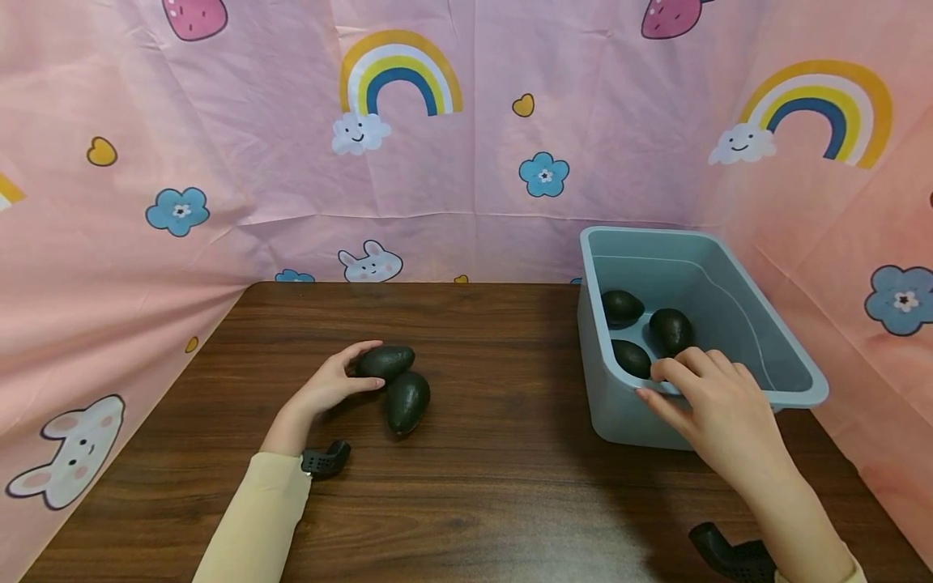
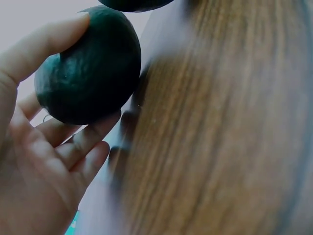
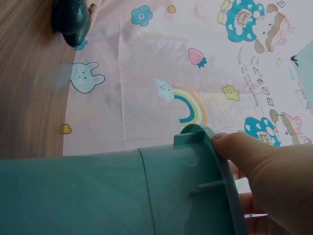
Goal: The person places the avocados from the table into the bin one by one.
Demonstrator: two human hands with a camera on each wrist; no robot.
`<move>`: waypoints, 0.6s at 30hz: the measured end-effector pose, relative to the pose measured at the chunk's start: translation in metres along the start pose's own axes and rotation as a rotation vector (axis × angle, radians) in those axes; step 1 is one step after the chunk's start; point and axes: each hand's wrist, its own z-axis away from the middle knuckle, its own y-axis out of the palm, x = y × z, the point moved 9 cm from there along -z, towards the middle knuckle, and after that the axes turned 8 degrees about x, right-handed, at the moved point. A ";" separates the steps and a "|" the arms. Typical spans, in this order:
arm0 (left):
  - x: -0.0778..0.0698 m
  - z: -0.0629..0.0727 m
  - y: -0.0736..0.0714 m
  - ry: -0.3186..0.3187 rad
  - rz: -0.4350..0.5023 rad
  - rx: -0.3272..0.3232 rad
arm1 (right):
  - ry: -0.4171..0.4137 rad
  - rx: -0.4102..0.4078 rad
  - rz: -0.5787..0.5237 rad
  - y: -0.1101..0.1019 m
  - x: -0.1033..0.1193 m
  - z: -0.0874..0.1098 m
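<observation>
My left hand [image 1: 331, 385] holds a dark green avocado [image 1: 386, 362] between thumb and fingers, low at the tabletop. A second avocado [image 1: 408, 403] lies against it on the near right side. In the left wrist view the thumb presses the top of the held avocado [image 2: 93, 68], with the fingers around its other side. At the right, my right hand [image 1: 717, 405] grips the near rim of a blue-grey plastic bin [image 1: 634, 413], thumb outside and fingers over the edge. Inside the bin lie three avocados, one of them [image 1: 671, 332] near its middle.
The brown wooden table [image 1: 466, 502] is backed by a pink printed cloth [image 1: 466, 186], which also runs along both sides. Black wrist-worn devices show at the left wrist [image 1: 325, 459] and right wrist [image 1: 732, 555].
</observation>
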 end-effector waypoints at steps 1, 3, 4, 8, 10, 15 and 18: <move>-0.003 0.002 0.000 -0.002 0.005 -0.004 | 0.000 0.000 0.000 0.000 0.000 0.000; -0.009 0.004 -0.001 -0.008 0.015 -0.014 | 0.002 0.001 -0.001 0.000 0.000 0.000; -0.011 0.005 -0.001 -0.010 0.014 -0.019 | 0.001 0.002 -0.001 0.000 0.000 0.000; -0.002 0.003 -0.004 -0.020 0.009 -0.038 | 0.000 0.006 0.002 0.000 0.000 0.000; 0.006 0.000 -0.006 -0.020 0.003 -0.051 | -0.001 0.009 0.002 0.001 0.000 0.000; 0.008 0.000 -0.009 -0.027 0.002 -0.080 | 0.001 0.011 0.000 0.001 0.000 0.000; -0.007 0.005 -0.009 -0.031 0.002 -0.092 | 0.000 0.004 0.001 0.001 0.000 0.000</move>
